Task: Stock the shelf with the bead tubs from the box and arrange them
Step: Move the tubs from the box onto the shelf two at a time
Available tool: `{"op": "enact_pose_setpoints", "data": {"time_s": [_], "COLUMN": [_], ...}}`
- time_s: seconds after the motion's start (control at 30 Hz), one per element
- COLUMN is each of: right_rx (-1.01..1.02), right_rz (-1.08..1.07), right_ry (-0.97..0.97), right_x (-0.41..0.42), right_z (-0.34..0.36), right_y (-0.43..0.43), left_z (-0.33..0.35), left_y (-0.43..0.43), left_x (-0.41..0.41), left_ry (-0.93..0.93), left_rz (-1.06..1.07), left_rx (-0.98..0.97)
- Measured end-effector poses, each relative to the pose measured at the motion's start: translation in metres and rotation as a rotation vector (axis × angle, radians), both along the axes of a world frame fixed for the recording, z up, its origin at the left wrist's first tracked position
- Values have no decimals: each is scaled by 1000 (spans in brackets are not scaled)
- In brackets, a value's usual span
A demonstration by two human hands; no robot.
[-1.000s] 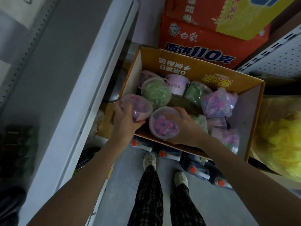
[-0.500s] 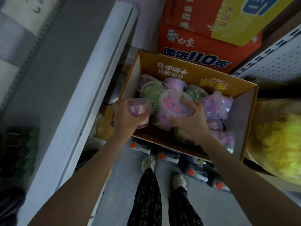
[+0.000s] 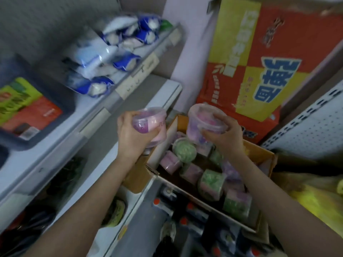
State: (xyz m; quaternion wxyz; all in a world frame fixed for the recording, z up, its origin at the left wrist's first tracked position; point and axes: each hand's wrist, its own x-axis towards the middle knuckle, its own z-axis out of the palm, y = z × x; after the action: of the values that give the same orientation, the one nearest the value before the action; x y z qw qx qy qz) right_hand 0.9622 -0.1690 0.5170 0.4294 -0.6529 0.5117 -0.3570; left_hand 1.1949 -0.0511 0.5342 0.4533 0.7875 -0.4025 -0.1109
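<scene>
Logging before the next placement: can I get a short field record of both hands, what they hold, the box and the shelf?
left hand: left hand grips a pink tub, raised between shelf and box
right hand: right hand grips a pink-and-purple tub, tilted, above the box
box: open cardboard box; pink, purple and green tubs lie jumbled inside
shelf: grey shelf to the left; no bead tub visible on it
upper level: blue-and-white packets
image: motion-blurred
</scene>
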Motion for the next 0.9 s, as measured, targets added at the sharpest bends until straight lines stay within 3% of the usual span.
{"op": "enact_pose_setpoints", "data": {"time_s": [0.47, 0.9], "right_rx": [-153, -336], "right_rz": [298, 608], "right_ry": [-321, -509], "right_x": [22, 112], "right_z": [214, 347], "right_y": [36, 132], "left_z": [230, 344], "left_y": [127, 262], "left_x": [-30, -17], "left_ry": [-291, -525], "left_rz": [299, 532], "left_rx": [-373, -469]}}
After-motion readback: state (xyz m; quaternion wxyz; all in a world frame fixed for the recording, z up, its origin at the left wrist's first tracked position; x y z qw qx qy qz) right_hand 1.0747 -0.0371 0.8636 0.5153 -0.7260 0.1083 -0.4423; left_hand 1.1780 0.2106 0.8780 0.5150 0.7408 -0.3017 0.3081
